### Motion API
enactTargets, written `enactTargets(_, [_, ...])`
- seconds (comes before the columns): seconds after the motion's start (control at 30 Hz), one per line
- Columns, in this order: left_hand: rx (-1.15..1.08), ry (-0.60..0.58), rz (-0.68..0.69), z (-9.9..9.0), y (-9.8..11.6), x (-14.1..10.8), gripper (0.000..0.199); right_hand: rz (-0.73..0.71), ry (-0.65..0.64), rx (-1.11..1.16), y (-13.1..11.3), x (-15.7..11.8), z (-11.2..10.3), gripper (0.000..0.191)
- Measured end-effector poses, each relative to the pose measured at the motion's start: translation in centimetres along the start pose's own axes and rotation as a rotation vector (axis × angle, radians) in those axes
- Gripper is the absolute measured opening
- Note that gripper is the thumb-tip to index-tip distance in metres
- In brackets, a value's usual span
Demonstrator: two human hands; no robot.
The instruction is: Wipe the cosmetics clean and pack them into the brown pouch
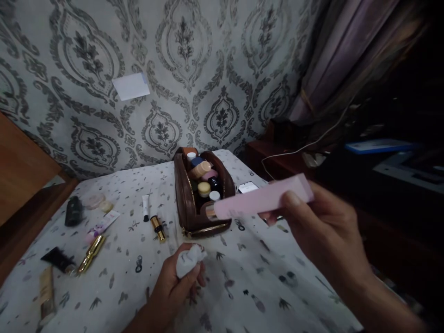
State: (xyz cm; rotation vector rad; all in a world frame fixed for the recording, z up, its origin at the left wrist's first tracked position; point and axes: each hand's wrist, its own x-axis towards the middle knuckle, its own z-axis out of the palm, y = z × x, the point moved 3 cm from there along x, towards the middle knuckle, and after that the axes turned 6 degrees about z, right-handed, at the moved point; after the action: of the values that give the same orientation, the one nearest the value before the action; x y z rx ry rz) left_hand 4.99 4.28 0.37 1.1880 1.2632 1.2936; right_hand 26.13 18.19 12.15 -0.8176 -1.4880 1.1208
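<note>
My right hand (312,212) pinches a pink squeeze tube (256,198) by its flat end, its capped end pointing left over the front of the bag. My left hand (176,282) is closed around a crumpled white tissue (189,260), low over the sheet. Between and beyond my hands stands a brown cosmetic bag (185,199), unzipped. Several jars and bottles are inside it, among them a beige-capped bottle (201,170) and a jar with a yellowish lid (204,188).
On the patterned sheet (128,296) at left lie a small white tube (145,206), gold-and-black bottle (158,228), gold tube (91,254), black tube (57,259), beige tube (46,293) and dark bottle (73,211). A phone (248,187) is right of the bag. A white cable (312,144) hangs at right.
</note>
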Motion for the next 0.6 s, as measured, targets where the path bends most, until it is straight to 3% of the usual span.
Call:
enactTargets(0.1, [0.018,0.002,-0.03,-0.3,-0.5,-0.2,0.039,-0.083,-0.002,-0.062,-1.6,2.5,1.0,0.028])
enactTargets(0.27, [0.034,0.02,-0.062,-0.9,-1.0,-0.6,0.046,-0.124,-0.225,-0.069,-0.9,6.2,4.1,0.038])
enactTargets(0.37, [0.039,0.023,-0.068,-1.1,-1.2,-0.7,0.046,-0.082,-0.345,-0.107,0.8,7.6,5.9,0.038])
enactTargets(0.6, [0.05,-0.042,-0.037,-0.8,-1.4,-0.4,0.046,0.094,-0.567,-0.375,3.2,9.1,9.1,0.013])
